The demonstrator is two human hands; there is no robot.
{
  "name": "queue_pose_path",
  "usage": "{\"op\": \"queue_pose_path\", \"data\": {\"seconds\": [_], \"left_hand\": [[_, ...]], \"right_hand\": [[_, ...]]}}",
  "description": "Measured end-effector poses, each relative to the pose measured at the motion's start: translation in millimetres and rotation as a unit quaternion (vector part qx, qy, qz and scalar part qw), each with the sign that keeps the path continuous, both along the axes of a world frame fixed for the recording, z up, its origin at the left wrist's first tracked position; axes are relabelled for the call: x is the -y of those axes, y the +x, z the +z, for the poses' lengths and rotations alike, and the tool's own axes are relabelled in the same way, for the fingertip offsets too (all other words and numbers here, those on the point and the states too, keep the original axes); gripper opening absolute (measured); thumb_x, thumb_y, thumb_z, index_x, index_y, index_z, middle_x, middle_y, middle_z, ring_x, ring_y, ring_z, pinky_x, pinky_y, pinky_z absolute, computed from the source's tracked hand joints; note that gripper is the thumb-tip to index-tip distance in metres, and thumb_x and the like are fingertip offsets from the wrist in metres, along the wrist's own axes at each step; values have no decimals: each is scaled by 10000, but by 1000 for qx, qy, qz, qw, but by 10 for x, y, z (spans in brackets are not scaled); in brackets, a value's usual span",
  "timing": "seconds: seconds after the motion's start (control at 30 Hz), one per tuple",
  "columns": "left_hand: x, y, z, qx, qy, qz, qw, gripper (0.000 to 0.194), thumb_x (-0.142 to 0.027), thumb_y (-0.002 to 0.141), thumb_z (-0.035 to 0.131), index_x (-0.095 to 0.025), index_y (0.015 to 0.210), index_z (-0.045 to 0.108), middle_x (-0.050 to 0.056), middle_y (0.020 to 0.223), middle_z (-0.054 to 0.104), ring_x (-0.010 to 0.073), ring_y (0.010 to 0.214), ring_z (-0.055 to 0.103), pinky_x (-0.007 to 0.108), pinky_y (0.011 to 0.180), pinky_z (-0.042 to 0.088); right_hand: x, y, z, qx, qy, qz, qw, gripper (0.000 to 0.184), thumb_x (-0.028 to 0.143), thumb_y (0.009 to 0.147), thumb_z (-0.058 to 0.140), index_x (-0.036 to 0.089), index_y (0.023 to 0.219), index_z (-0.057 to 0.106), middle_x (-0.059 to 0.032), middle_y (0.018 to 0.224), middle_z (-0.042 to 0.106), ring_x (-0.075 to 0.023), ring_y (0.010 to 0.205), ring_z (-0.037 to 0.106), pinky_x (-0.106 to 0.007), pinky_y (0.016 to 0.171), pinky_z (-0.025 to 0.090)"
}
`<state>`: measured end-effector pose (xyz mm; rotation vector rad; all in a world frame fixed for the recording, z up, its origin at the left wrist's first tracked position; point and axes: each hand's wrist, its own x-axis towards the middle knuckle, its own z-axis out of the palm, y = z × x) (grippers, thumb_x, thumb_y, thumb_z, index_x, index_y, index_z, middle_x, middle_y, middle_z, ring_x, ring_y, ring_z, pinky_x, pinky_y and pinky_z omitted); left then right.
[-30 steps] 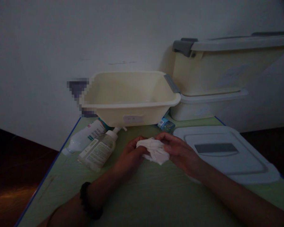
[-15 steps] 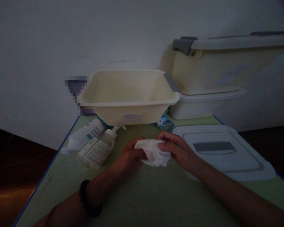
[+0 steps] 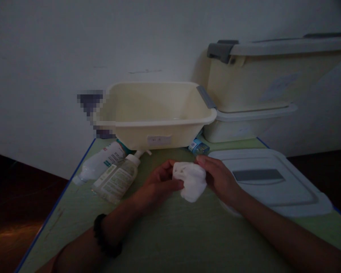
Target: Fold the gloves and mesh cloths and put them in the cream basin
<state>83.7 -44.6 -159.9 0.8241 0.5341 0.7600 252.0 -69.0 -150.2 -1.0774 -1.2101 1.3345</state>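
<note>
A small, crumpled white cloth (image 3: 191, 184) is held up over the green table, between my two hands. My left hand (image 3: 157, 185) pinches its left edge, thumb in front and fingers curled behind. At the cloth's upper right edge, my right hand (image 3: 220, 178) grips with its thumb along the top; its other fingers are largely hidden. Whether the cloth is a sock or another folded piece of fabric I cannot tell. Behind it stands a cream plastic bin (image 3: 159, 123) without a lid, a paper label on its front.
On the left lie a clear pump bottle (image 3: 116, 180) and a white bottle (image 3: 102, 163). A small blue-labelled bottle (image 3: 198, 146) rests by the bin's right corner. The pale lid (image 3: 261, 197) lies flat at right. Lidded bins (image 3: 250, 83) are stacked behind it.
The white cloth has been turned and bunched into a narrower, rounder shape between my fingers. My right thumb has shifted from its front to its upper edge. The bottles and bins stay put.
</note>
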Motion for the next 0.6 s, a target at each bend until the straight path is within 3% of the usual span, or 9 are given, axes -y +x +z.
{"op": "queue_pose_path", "data": {"seconds": [0.1,0.2,0.3,0.43,0.6], "left_hand": [[-32,5,-39,-25,6,56,998,304,-124,618,745,-171,854,559,-19,709,612,92,593,544,217,580,412],[-61,-2,-75,-52,16,73,996,251,-139,626,743,-159,801,564,-27,669,584,84,562,520,205,542,388],[-70,-2,-109,-65,28,65,995,217,-166,634,745,-153,723,547,-24,654,572,86,568,517,204,543,379],[-69,7,-135,-65,24,62,996,209,-197,667,736,-161,756,551,-30,639,578,81,554,507,199,541,362],[-44,-2,-118,-37,13,7,999,243,-243,633,772,-145,795,620,-3,674,622,93,585,529,212,578,376]], "right_hand": [[50,-2,52,82,54,48,994,341,369,867,468,197,574,442,49,558,346,-94,525,328,-239,495,286],[74,6,72,120,75,72,987,327,309,867,461,200,559,458,41,540,407,-100,534,390,-241,511,326],[65,19,60,118,74,79,987,336,291,862,454,201,538,465,34,524,455,-104,531,434,-245,516,354],[45,20,56,115,80,86,986,301,297,858,442,205,574,479,34,539,465,-108,534,442,-248,514,354],[53,15,60,117,86,65,987,260,284,759,522,208,544,396,59,518,363,-88,484,330,-230,453,263]]}}
